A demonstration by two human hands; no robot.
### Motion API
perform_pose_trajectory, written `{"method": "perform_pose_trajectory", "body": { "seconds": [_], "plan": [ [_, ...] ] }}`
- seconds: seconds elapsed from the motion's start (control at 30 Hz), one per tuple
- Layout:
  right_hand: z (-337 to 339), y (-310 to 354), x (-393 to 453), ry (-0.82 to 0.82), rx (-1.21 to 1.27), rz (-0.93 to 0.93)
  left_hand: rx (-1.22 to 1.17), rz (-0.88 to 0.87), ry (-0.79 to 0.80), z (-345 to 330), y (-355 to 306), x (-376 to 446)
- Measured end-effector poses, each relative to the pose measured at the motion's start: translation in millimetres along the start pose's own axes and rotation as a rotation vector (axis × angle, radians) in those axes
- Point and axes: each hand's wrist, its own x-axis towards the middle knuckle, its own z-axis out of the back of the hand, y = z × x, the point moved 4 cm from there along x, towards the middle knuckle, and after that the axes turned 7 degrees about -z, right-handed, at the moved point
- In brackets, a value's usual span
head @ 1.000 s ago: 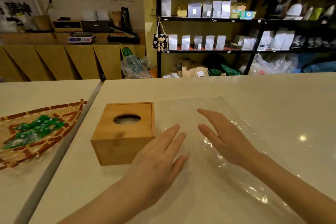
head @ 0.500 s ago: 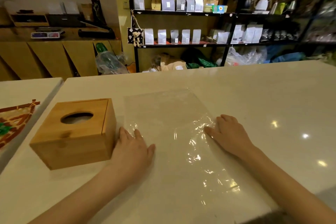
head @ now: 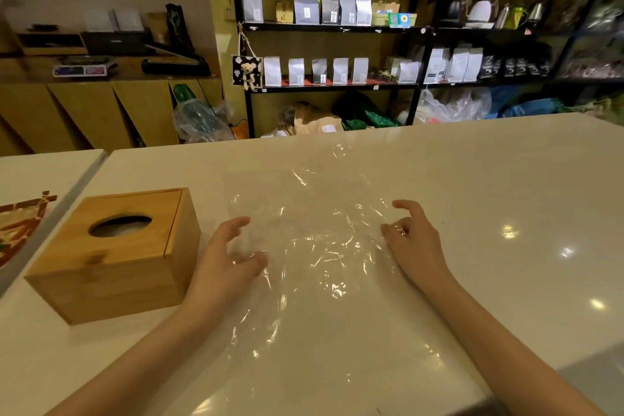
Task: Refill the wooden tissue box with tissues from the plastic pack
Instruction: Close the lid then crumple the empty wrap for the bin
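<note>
A wooden tissue box (head: 114, 255) with an oval hole in its lid stands on the white counter at the left; white tissue shows inside the hole. To its right lies an empty clear plastic pack (head: 317, 246), crumpled and partly lifted off the counter. My left hand (head: 226, 260) pinches the pack's left edge, just right of the box. My right hand (head: 412, 240) pinches the pack's right edge with curled fingers.
The white counter (head: 489, 196) stretches to the right and ends near the bottom right corner. A second white table with a patterned tray (head: 20, 230) stands left of a narrow gap. Black shelves with packets (head: 337, 10) and a wooden cabinet stand behind.
Both hands went from pressing flat on the plastic to curling and pinching its side edges. The flat sheet has crumpled and risen in the middle. The view shifted left, then slightly right.
</note>
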Motion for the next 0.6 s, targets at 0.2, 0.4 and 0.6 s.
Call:
{"method": "perform_pose_trajectory", "body": {
  "seconds": [0.2, 0.4, 0.6],
  "plan": [
    [18, 4, 4, 0.048, 0.347, -0.095, -0.356, 0.147, 0.021, -4, 1, 3],
    [40, 17, 7, 0.155, 0.478, -0.056, -0.223, 0.048, 0.038, 4, -25, 15],
    [69, 47, 13, 0.152, 0.284, 0.151, 0.201, -0.28, 0.007, 8, -67, 31]
  ]
}}
